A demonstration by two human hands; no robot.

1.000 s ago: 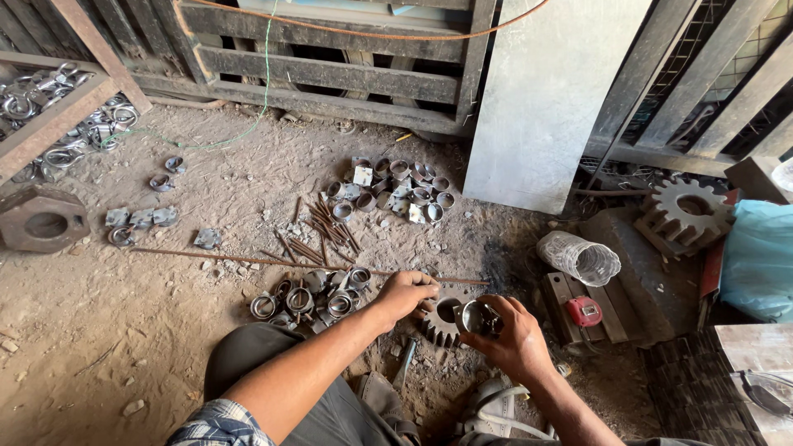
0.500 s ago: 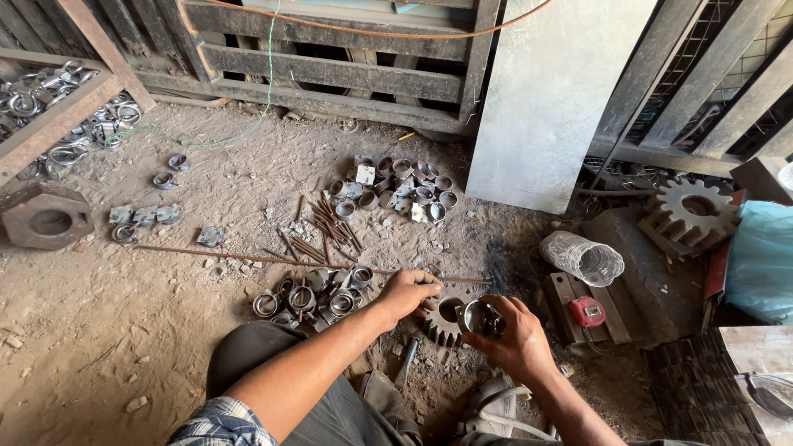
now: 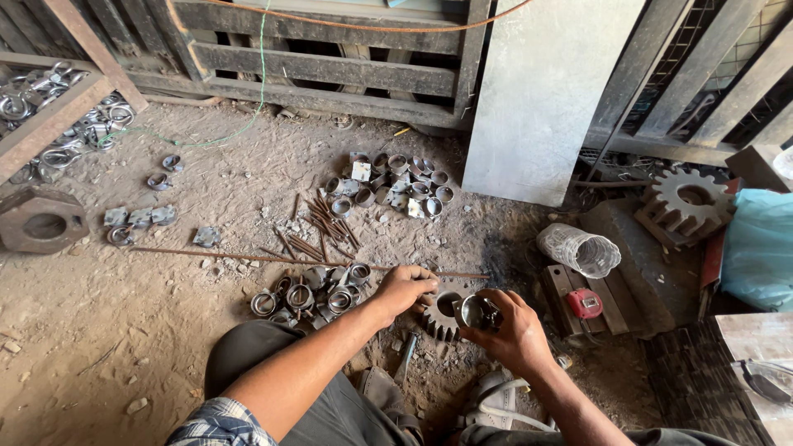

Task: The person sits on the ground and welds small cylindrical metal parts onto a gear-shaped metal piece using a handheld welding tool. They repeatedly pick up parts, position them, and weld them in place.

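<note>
Now a short metal ring [image 3: 474, 312] is gripped in the right hand [image 3: 514, 330] just over the toothed gear [image 3: 443, 309] on the dirt floor [image 3: 99, 330]. That gear is steadied by the left hand's [image 3: 402, 288] fingertips, apparently for fitting; careful alignment with its bore would be needed.

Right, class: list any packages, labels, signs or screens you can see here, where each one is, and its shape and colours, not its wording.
Blue plastic bag: far right, bulging, crumpled.
Clear mesh-patterned plastic wrapper: on the ground right of the hands, rolled into a tube.
Small white tag: among the metal rings at centre, squarish.
No signs or screens.
</note>
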